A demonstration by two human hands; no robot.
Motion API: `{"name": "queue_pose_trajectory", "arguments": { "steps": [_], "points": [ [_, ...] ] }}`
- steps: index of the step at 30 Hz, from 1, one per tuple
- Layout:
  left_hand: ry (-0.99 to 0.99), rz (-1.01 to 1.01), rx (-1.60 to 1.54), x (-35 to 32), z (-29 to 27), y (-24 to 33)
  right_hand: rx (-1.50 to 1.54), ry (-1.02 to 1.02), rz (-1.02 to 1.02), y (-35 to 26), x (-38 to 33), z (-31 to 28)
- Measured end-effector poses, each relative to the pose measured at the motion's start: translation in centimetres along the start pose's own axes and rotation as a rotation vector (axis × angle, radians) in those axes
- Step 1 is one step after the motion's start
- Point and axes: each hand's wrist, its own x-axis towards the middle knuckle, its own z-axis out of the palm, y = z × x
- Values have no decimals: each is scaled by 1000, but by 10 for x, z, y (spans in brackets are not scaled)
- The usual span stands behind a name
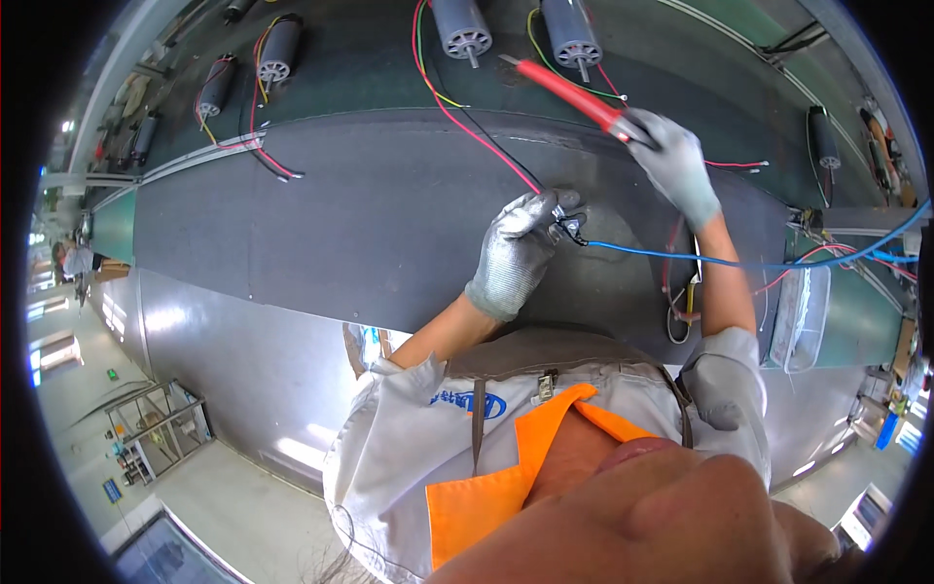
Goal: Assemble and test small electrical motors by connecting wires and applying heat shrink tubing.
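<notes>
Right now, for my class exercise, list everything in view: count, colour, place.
Motors: at least six, grey or dark, far side
Red tool: one, red with metal tip, in right hand
Long red wire: one, red, top edge to left hand
Other wires: several, red, black, yellow-green, near motors
Blue cord: at least one, blue, beside left hand to right edge
Work surface: one, dark grey, across the middle
Clear bin: one, colourless, right side
Background equipment: count and colours unclear, around the edges
Shirt: one, grey with orange collar, bottom centre
Hands: two, in pale grey gloves, over work surface
</notes>
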Motion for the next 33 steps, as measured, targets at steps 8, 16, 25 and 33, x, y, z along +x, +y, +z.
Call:
{"name": "queue_pose_trajectory", "arguments": {
  "steps": [8, 16, 25, 33],
  "points": [
    [33, -144, 9, 17, 4, -9, -528, -56, 392, 52, -182, -79],
    [61, 288, 793, 14, -18, 6, 866, -77, -24, -85, -127, -14],
    [919, 832, 1094, -22, -79, 144, 911, -327, 325, -40, -76, 16],
    [39, 1582, 1806, 95, 32, 128, 1078, -87, 28, -80, 24, -14]
  ]
}}
